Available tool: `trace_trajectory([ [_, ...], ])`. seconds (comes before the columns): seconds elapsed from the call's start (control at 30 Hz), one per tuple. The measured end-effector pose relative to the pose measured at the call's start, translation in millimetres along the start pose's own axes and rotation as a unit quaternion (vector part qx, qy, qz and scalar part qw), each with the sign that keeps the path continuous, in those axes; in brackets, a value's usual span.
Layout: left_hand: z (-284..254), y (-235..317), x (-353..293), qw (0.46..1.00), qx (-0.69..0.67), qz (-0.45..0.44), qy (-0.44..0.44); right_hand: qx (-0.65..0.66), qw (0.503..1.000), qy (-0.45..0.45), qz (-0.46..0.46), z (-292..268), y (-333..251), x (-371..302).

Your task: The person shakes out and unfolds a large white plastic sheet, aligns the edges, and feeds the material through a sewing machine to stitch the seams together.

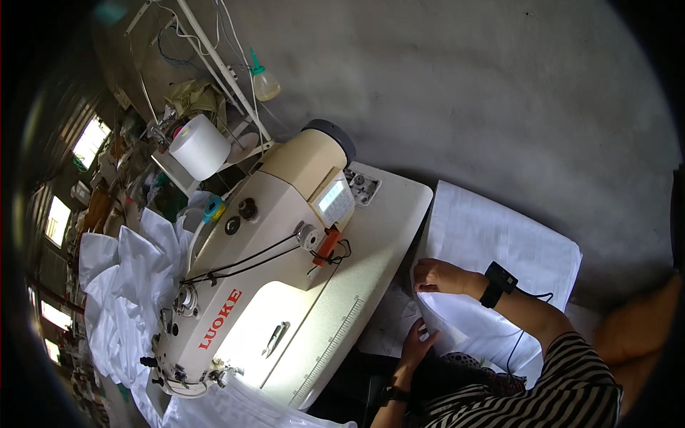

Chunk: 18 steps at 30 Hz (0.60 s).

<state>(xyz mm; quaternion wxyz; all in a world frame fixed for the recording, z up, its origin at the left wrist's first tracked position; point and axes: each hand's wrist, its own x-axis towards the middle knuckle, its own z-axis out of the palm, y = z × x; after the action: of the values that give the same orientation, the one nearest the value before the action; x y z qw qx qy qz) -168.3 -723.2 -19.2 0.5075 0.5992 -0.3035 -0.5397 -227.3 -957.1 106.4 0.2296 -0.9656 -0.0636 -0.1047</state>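
Observation:
A sheet of white fabric lies over a surface on the right, its near left edge lifted and curling. At that edge, my right hand is closed with the fabric pinched in its fingers. Just below it, my left hand sits beside the lifted edge, thumb and fingers apart. Whether its fingertips touch the fabric I cannot tell. To the left of both hands stands a white sewing machine; its lamp lights the bed, where small metal thread snips lie.
Crumpled white fabric is heaped left of the machine, and more white fabric hangs below the needle area. A white thread cone stands behind. An oil bottle hangs by the grey wall. The machine table's edge runs beside my hands.

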Motion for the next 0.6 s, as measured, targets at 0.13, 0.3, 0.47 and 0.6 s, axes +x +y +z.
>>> trace_trajectory([
  [0.13, 9, 3, -3, 0.995, -0.042, -0.075, 0.044, 0.015, 0.994, 0.092, 0.051, 10, -15, -1],
  [0.3, 11, 22, -17, 0.982, -0.101, -0.1, 0.124, 0.016, 0.941, 0.165, 0.296, 8, -63, -44],
  [0.47, 11, 29, -28, 0.988, -0.07, -0.041, 0.135, 0.243, 0.88, -0.054, 0.404, 1, -101, -91],
  [0.6, 7, 31, -30, 0.993, -0.041, -0.023, 0.112, 0.177, 0.892, -0.019, 0.416, -2, -116, -90],
])
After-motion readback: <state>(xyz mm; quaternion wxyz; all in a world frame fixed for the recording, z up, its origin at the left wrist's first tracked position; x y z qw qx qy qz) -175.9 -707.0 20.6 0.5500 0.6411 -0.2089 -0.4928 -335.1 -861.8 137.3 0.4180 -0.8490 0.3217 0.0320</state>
